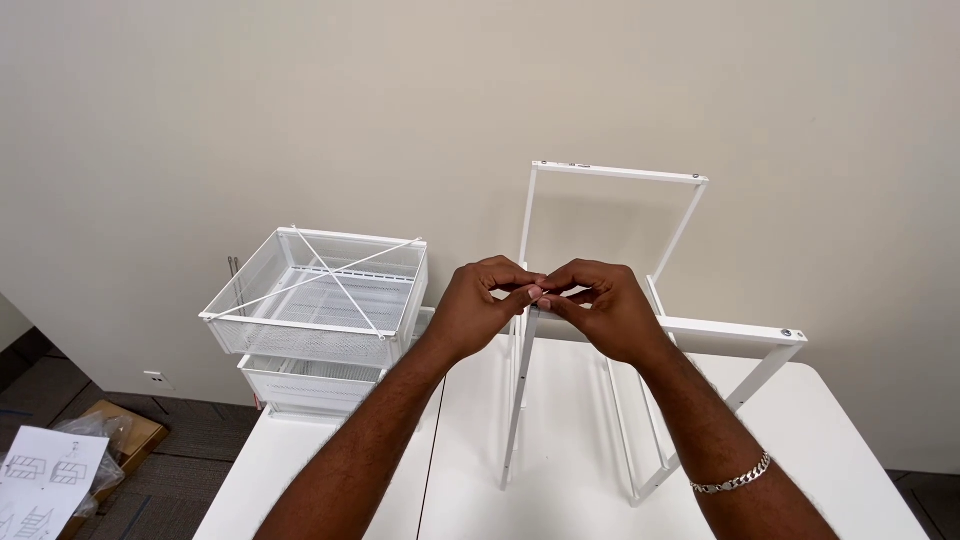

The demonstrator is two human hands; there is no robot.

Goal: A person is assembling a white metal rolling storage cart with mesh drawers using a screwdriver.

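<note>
Head view. Both forearms reach in from the bottom edge and meet at centre frame, above a white worktop with a smooth, matt top and rounded corners.

Left hand: fingers curled, thumb and forefinger pressed together in a tight pinch at the fingertips. Right hand: the same pinching grip, its fingertips touching those of the left. Whatever sits between them is too small to make out. The pinch is right at the top of a thin white upright of the frame.

The frame is painted white metal, made of slim square bars. It stands on the worktop, one rectangular end rising against the wall, another lower at the right with a dark screw head at its corner. Slotted rails run down toward the near edge.

A silver chain bracelet with flat links circles the right wrist.

Left of the hands, well apart: two white wire-mesh baskets stacked on the worktop, fine mesh walls, solid rims. Two thin white rods lie crossed over the top one.

On the floor at lower left: a printed sheet with line drawings, beside a brown cardboard box and some clear plastic wrap. Carpet is dark grey. The wall is plain beige.
</note>
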